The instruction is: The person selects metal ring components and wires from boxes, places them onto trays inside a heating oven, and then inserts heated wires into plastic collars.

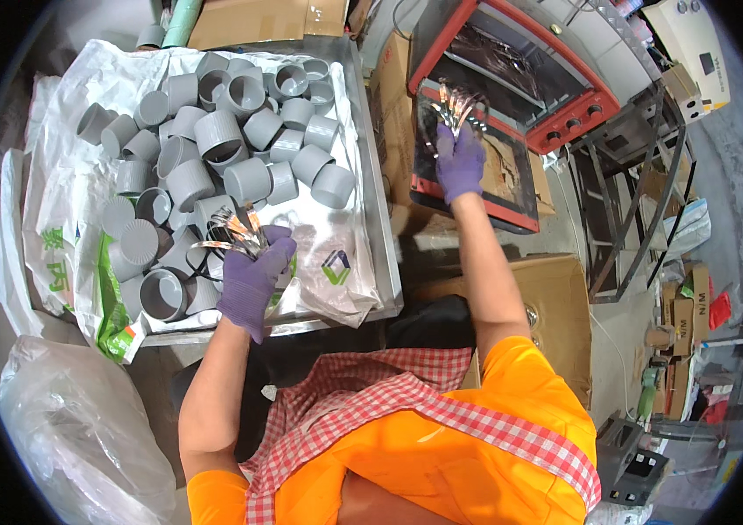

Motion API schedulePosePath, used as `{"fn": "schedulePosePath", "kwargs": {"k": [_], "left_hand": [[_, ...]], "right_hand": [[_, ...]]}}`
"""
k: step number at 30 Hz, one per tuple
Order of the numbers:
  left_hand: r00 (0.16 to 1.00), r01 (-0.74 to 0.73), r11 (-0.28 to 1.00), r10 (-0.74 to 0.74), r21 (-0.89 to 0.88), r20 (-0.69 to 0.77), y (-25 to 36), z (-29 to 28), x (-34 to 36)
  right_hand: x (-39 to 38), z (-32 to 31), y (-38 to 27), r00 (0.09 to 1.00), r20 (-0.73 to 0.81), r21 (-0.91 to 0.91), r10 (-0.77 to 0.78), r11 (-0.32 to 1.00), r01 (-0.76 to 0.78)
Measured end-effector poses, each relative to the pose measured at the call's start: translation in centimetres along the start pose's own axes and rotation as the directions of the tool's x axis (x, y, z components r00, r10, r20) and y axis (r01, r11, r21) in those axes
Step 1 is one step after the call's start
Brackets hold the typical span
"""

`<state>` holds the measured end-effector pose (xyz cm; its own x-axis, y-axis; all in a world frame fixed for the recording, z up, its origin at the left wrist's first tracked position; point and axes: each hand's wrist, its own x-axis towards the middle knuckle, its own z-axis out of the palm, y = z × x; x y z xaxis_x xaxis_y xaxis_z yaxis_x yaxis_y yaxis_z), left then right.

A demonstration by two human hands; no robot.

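My left hand (256,278), in a purple glove, is closed around a bundle of thin, shiny strips (238,229) with silver, orange and dark parts. It is over the near side of a metal tray, beside many grey ribbed plastic caps (217,136). My right hand (460,164), gloved in purple too, grips a similar bunch of shiny strips (455,107). That bunch fans out above the lowered glass door (516,214) of a red toaster oven (595,77). What exactly the strips are cannot be made out.
White plastic sheeting (336,306) lines the metal tray (386,254). A clear plastic bag (83,429) is at the lower left. Cardboard boxes (555,289) stand below the oven, and a dark metal frame (616,262) is to its right. More cartons (682,324) sit farther right.
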<state>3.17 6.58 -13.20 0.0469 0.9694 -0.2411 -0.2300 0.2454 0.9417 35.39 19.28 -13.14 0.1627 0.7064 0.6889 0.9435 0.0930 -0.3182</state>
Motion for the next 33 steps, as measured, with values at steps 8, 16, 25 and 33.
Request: {"fn": "schedulePosePath", "kwargs": {"k": [8,16,25,33], "left_hand": [[0.999,-0.049,0.991,0.046,0.126,0.022,0.1,0.2,-0.2],[0.991,-0.029,0.982,0.004,0.187,0.131,-0.3,0.3,-0.2],[0.990,-0.002,0.946,-0.043,0.323,0.131,-0.1,0.2,-0.8],[0.900,-0.294,0.930,0.192,0.219,0.392,-1.7,0.4,-0.7]], "right_hand": [[5.0,2.9,6.5,0.765,0.636,-0.440,0.103,0.863,0.250],[6.8,1.6,6.9,0.744,0.628,-0.487,0.227,0.861,0.148],[3.8,-2.0,-2.6,0.935,0.353,0.204,-0.018,0.977,-0.058],[-7.4,-5.6,-18.5,0.219,0.885,0.361,-0.411,0.310,-0.879]]}}
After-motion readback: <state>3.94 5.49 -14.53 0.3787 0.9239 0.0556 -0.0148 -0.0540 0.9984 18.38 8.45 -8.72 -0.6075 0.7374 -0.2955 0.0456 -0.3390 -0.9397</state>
